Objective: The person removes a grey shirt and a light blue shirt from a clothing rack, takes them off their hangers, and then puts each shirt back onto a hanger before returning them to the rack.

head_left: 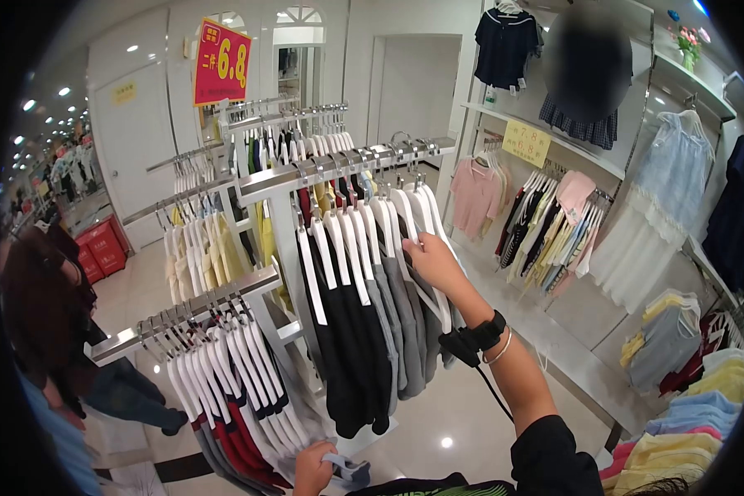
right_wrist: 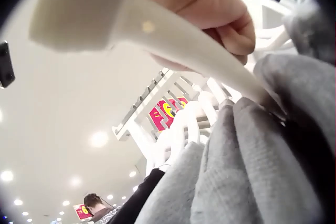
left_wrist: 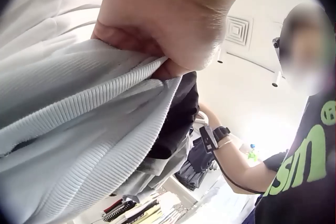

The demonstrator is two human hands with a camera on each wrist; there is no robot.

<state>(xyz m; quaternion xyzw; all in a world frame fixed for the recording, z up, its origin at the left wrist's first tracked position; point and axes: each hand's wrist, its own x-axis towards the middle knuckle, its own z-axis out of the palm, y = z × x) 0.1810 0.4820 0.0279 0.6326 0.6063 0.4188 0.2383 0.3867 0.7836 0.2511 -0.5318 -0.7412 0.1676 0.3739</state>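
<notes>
My right hand [head_left: 435, 263] is at the front of the raised rack and grips a white hanger [head_left: 432, 302] below its hook. In the right wrist view the curled fingers [right_wrist: 236, 37] show behind a white hanger [right_wrist: 178, 32], with grey garments [right_wrist: 220, 176] hanging below. Low at the front, my left hand [head_left: 312, 469] holds a pale grey garment [head_left: 351, 469]. In the left wrist view the ribbed edge [left_wrist: 84, 100] of this garment runs into the left hand [left_wrist: 163, 19]; the fingertips are hidden in its folds.
Black trousers [head_left: 351, 355] hang beside the grey ones. A lower rack [head_left: 182, 318] with red and white garments stands at left. A person in dark clothes [head_left: 45, 289] is at the far left. Wall racks with children's clothes [head_left: 554, 223] and folded-over garments [head_left: 670, 446] line the right.
</notes>
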